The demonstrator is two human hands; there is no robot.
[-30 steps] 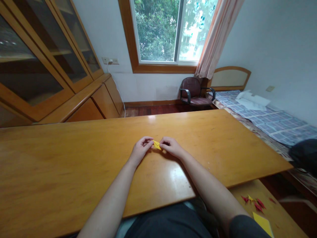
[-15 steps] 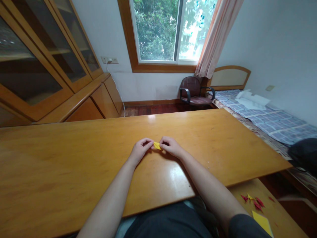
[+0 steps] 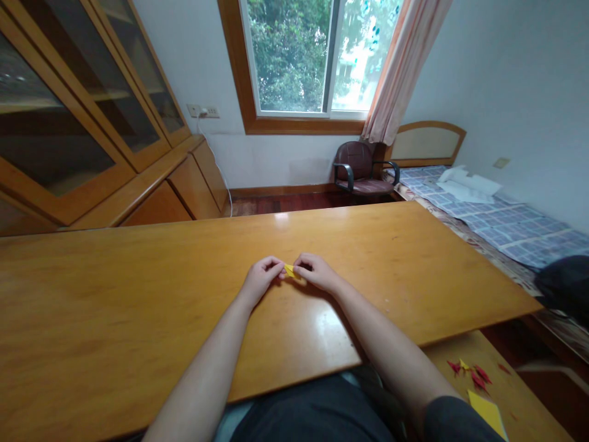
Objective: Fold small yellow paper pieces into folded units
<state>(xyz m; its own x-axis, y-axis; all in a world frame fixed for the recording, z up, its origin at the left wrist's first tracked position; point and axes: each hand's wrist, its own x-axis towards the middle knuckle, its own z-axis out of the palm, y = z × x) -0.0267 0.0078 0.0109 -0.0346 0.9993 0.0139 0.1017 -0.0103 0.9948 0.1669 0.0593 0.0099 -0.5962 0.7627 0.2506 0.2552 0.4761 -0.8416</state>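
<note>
A small folded piece of yellow paper [image 3: 289, 271] is between my two hands, just above or on the wooden table [image 3: 138, 294]. My left hand [image 3: 263, 279] pinches its left end between thumb and fingers. At its right end, my right hand [image 3: 315, 271] closes thumb and fingertips on the paper and covers part of it. Only a short strip of the paper shows between the fingertips, so its full shape is hidden.
On a lower surface at the right lie several small red folded paper pieces [image 3: 479, 379], a yellow one [image 3: 464, 364] and a stack of yellow paper [image 3: 488, 412]. Beyond the table stand an armchair [image 3: 361, 169], a bed [image 3: 510, 224] and a glass-door cabinet [image 3: 87, 110].
My right hand has shifted slightly left, closer to my left hand. Less of the yellow paper shows between the fingers.
</note>
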